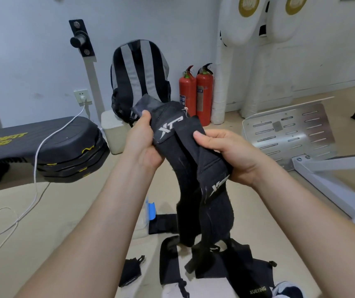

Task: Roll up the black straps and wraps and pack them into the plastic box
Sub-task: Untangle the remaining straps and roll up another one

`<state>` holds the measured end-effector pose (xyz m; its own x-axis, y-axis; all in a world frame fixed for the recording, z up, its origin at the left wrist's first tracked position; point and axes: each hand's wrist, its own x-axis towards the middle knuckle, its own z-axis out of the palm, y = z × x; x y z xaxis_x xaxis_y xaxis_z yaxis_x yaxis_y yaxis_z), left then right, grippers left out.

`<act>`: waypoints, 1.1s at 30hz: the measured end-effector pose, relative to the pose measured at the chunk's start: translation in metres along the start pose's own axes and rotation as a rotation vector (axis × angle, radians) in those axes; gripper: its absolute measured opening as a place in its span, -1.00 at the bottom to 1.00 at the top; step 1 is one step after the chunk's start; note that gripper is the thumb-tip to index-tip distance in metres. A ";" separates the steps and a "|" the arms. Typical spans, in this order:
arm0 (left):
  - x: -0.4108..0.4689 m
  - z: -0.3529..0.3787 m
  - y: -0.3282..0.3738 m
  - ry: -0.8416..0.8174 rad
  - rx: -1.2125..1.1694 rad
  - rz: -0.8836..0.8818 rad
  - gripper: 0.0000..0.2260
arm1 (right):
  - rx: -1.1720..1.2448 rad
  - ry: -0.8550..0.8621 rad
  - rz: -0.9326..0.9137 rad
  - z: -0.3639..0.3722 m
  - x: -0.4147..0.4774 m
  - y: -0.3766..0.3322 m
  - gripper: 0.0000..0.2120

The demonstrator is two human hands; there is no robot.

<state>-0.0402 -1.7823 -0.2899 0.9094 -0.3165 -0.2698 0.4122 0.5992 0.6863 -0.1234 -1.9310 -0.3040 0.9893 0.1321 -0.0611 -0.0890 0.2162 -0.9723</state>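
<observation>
Your left hand (144,145) gripped the top end of one black wrist wrap (172,125), fingers (145,117) curled round it. Your right hand (232,151) pinched the second wrist wrap (211,173) just beside it, thumb across its face. Both wraps hung with the long axis vertical, tails dropping toward you onto the heap of black straps (232,263) on the floor (64,222). My read: the roll starts at the held ends, and the left hand sat nearer a free end.

The blue-latched clear thing (151,211), low and left of the wraps, was likely the plastic box; can't confirm. A small black strap (130,272) lay near-left. Backpack (140,72) and fire extinguishers (204,93) far, white cable (37,168) left, metal footplate (286,134) right. None of it obstructed the hands.
</observation>
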 end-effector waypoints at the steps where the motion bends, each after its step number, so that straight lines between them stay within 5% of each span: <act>1: -0.003 0.000 0.001 -0.024 -0.001 -0.003 -0.47 | 0.019 0.044 -0.019 0.001 0.002 0.000 -0.79; 4: -0.014 -0.002 -0.006 -0.245 0.175 -0.031 -0.38 | 0.063 0.243 -0.119 0.002 0.008 -0.003 -0.82; 8: -0.028 -0.002 -0.028 -0.326 0.800 0.007 -0.79 | 0.121 0.395 -0.166 -0.007 0.011 -0.008 -0.75; 11: -0.030 -0.003 -0.041 -0.332 0.963 0.120 -0.85 | 0.125 0.402 -0.146 -0.008 0.008 -0.011 -0.79; 16: -0.026 -0.006 -0.022 -0.124 0.578 0.238 -0.78 | 0.025 0.420 -0.256 -0.018 -0.005 -0.030 -0.76; 19: -0.027 -0.010 -0.013 -0.029 0.359 0.230 -0.75 | -0.065 0.248 -0.204 -0.022 -0.021 -0.040 -0.79; 25: -0.025 -0.024 -0.016 -0.157 0.031 0.030 -0.55 | -0.342 0.056 -0.122 0.000 -0.034 -0.031 -0.72; 30: -0.037 -0.020 -0.017 -0.403 0.138 -0.015 -0.66 | -0.253 0.193 -0.180 0.014 -0.019 -0.008 -0.77; 33: -0.035 -0.021 -0.022 -0.334 0.295 0.113 -0.54 | -0.141 0.248 -0.150 0.012 -0.011 -0.004 -0.78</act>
<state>-0.0795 -1.7686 -0.3098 0.8600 -0.5099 0.0173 0.2340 0.4243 0.8748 -0.1358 -1.9215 -0.2968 0.9897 -0.1344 0.0495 0.0602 0.0770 -0.9952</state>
